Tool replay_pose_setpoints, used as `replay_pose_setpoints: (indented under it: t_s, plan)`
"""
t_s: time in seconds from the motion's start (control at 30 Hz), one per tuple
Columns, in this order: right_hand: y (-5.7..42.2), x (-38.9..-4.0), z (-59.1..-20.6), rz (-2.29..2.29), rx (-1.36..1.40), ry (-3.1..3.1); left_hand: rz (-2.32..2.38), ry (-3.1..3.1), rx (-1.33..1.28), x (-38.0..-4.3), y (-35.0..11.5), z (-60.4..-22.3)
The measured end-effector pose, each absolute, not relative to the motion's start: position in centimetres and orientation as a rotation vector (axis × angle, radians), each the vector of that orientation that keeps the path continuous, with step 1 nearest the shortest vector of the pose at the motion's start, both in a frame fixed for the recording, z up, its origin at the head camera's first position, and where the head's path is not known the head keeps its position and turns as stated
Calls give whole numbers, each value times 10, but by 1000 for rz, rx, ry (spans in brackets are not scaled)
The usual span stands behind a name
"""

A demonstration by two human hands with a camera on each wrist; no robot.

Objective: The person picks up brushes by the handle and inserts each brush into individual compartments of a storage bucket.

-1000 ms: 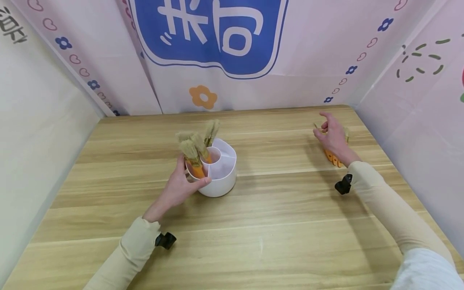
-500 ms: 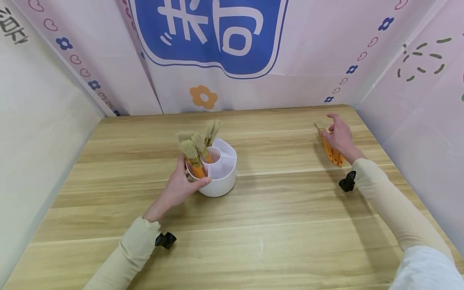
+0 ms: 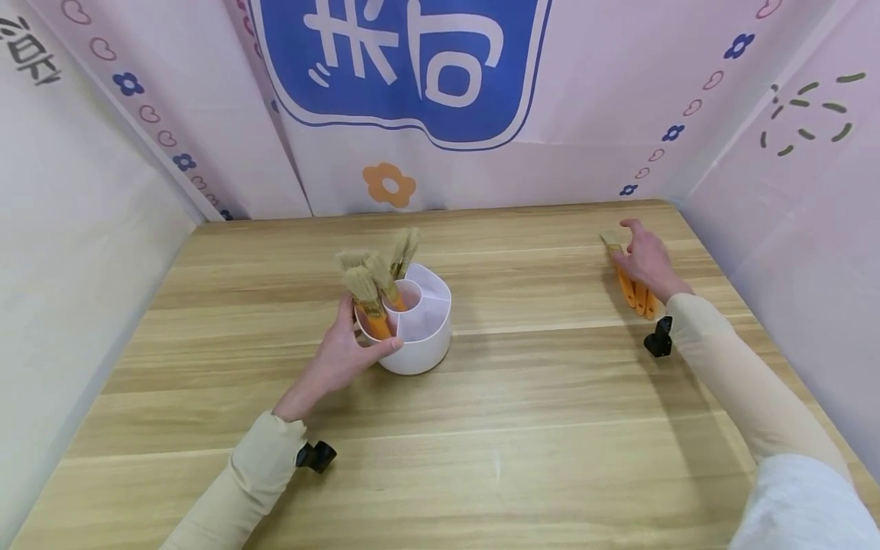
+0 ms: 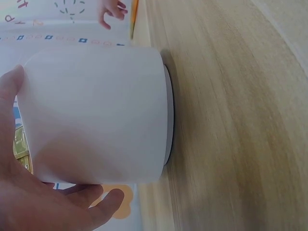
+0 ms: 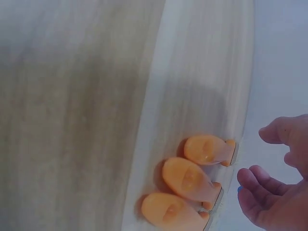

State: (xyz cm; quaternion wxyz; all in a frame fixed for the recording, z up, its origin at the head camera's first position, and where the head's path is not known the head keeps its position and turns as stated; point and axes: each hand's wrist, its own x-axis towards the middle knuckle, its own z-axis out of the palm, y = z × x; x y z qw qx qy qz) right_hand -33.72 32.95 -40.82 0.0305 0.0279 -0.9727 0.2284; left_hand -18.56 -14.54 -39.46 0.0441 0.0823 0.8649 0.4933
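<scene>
A white round divided holder (image 3: 418,353) stands on the wooden table, left of centre. My left hand (image 3: 337,357) grips its left side, thumb at the front and fingers round the back; the left wrist view shows its smooth white wall (image 4: 101,110) close up. Several bristle paintbrushes (image 3: 367,302) with orange handles stand in the holder, bristles up. At the far right my right hand (image 3: 649,261), fingers loosely bent, hovers above three paintbrushes (image 3: 639,298) lying side by side. Their orange handles (image 5: 185,178) show in the right wrist view, apart from the fingers; the hand partly hides the bristles from above.
A white printed backdrop (image 3: 564,168) rises along the table's back edge, with side panels at left and right. The wooden table top (image 3: 522,397) stretches between the holder and the loose brushes.
My right hand has shifted slightly right over the loose brushes, uncovering more of the leftmost one. The left hand and the holder stay in place; the head view moves a little.
</scene>
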Motion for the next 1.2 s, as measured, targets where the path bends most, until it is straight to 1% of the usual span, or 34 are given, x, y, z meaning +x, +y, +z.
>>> replay_pose_setpoints:
  t_s: [0.13, 0.43, 0.67, 1.2]
  plan:
    - [331, -342, -409, 660, 104, -3020, 1499, 2640, 236, -186, -145, -395]
    - [337, -352, -405, 618, 52, -3126, 1490, 2624, 239, -187, -144, -393]
    - [333, -363, -400, 592, 55, -3183, 1488, 2636, 231, -187, -145, -392]
    - [322, -376, -405, 533, 31, -3331, 1457, 2640, 257, -184, -151, -392]
